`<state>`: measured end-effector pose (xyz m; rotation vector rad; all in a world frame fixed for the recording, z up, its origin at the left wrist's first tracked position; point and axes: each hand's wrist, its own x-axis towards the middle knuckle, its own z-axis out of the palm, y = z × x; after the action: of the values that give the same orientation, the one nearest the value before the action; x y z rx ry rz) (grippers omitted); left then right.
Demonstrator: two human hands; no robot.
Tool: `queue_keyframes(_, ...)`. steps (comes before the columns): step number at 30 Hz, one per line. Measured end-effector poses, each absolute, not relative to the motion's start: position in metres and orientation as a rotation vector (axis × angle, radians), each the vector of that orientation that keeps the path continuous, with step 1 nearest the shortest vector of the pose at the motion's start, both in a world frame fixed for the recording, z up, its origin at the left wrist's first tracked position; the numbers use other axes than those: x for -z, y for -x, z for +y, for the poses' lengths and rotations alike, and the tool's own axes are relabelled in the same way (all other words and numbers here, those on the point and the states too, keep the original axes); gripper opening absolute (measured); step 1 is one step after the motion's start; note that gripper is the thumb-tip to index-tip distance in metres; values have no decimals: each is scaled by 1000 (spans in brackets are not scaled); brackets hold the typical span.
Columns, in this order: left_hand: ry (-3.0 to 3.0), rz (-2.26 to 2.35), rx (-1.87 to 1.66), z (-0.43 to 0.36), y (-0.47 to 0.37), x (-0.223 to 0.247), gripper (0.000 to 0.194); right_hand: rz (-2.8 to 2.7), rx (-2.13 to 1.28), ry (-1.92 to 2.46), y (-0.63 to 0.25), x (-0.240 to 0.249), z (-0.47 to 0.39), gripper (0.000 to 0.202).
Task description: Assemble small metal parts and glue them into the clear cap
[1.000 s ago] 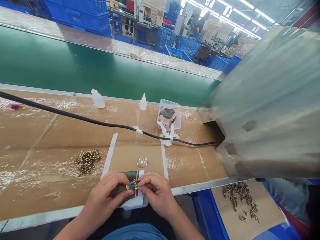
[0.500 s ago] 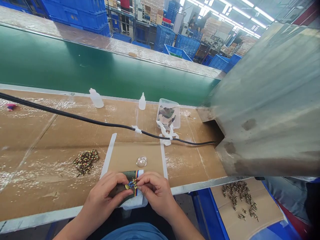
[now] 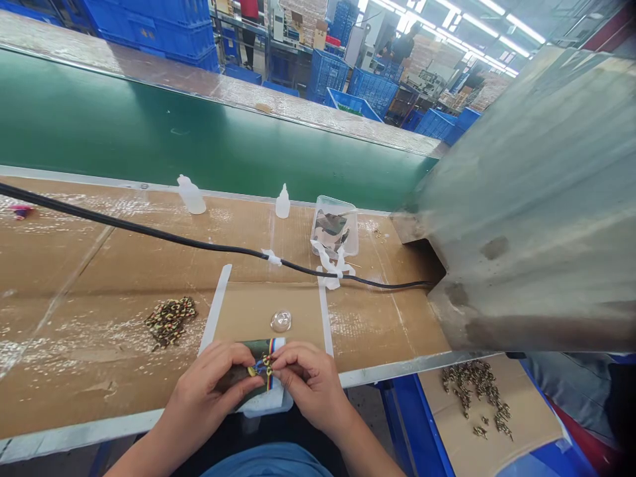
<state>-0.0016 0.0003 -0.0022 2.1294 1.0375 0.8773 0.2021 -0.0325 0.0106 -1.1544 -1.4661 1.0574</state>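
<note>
My left hand (image 3: 213,379) and my right hand (image 3: 308,377) meet near the bench's front edge. Both pinch a small yellow, blue and dark patterned piece (image 3: 260,366) from opposite sides; its exact kind is too small to make out. Just beneath it lies camouflage cloth with a striped band (image 3: 271,383), on a white container (image 3: 278,401) partly covered by my hands. A clear round dish (image 3: 281,321) sits beyond my fingers on the cardboard. To the left is a pile of small patterned pieces (image 3: 171,322).
A black cable (image 3: 209,246) crosses the bench. Behind it stand two white bottles (image 3: 191,195) and a clear tub (image 3: 350,232) with camouflage cloth. A green conveyor belt (image 3: 199,132) runs behind. At right are a large metal housing (image 3: 521,218) and more small pieces (image 3: 479,391) on lower cardboard.
My hands and the small piece look almost unmoved. A mark on the green belt has shifted to the right. People in the background have changed posture slightly.
</note>
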Motion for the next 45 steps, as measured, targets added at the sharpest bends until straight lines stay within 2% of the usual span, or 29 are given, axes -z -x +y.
queue_keyframes(45,-2116,1095,-907,0,0,-1,15,-1434,-1069,1156,-203,-11,-35,9)
